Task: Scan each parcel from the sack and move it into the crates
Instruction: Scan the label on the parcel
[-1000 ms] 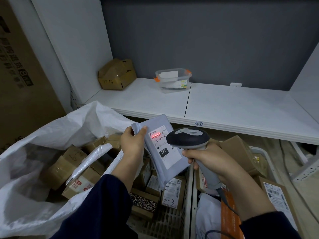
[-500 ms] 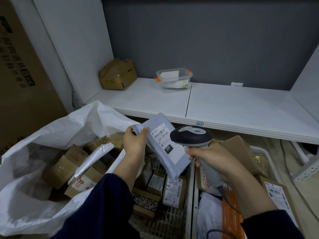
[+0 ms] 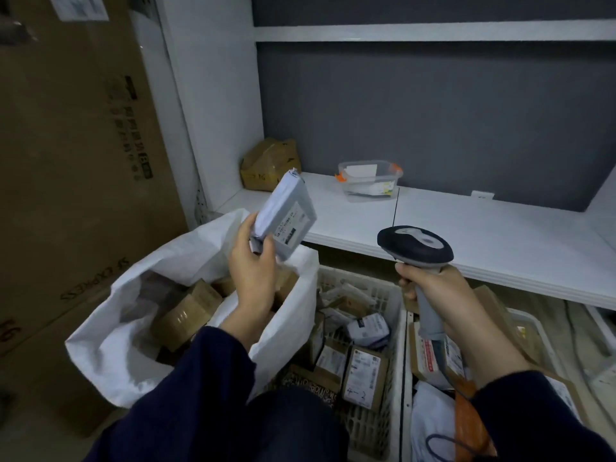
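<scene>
Grey plastic film is wrapping the parcel (image 3: 286,218), which the left hand (image 3: 253,271) is gripping by its lower end, thumb and fingers curled round it. The parcel is tilting up at 11 o'clock above the mouth of the sack (image 3: 133,328), its white label facing right. The right hand (image 3: 440,291) is clasping the grey handle of the scanner (image 3: 415,245) at 2 o'clock, with the dark oval head on top and well apart from the parcel.

The woven white sack is gaping at 8 o'clock over taped brown boxes. Pale latticed crates (image 3: 398,328) are sitting side by side from 6 to 4 o'clock, holding labelled boxes and soft mailers. A smooth white shelf (image 3: 466,228) is running from 12 to 3 o'clock, carrying a crumpled brown box (image 3: 270,165) in its corner and a clear tub (image 3: 370,176) with orange clips. A matte grey wall (image 3: 433,111) is backing it, and a tall printed carton (image 3: 66,161) is standing at 9 o'clock.
</scene>
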